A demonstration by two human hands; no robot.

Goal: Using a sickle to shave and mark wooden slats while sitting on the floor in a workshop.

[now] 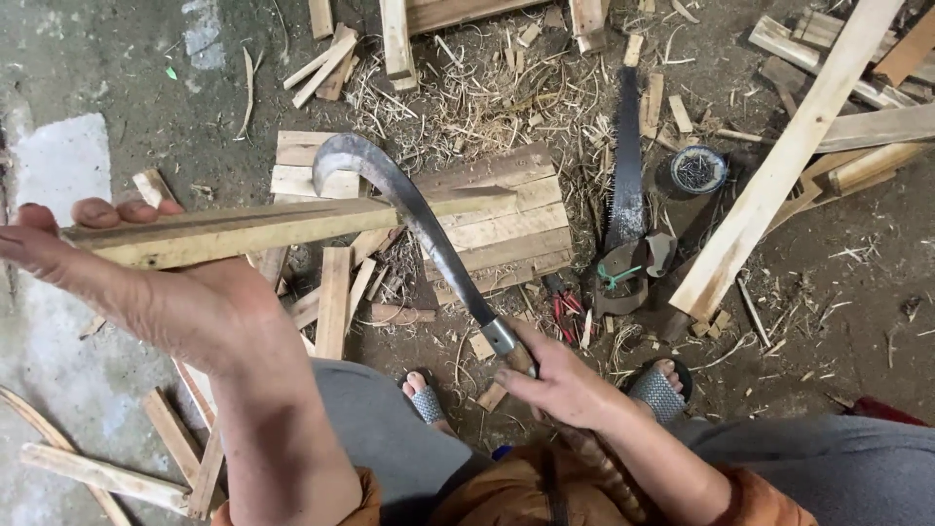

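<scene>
My left hand (127,282) grips a long pale wooden stick (292,222) held level across the view, its far end cut to a point over the stacked planks. My right hand (563,382) is closed on the handle of a curved metal sickle knife (409,209). Its dark blade rises up and left and crosses the stick near the middle, hook end above it. My grey-trousered knees and sandalled feet (662,385) show below.
A block of pale planks (497,224) lies on the dirt floor amid shavings and offcuts. A hand saw (625,166) lies to its right, beside a small round tin of nails (698,169). A long timber batten (779,166) slants at upper right.
</scene>
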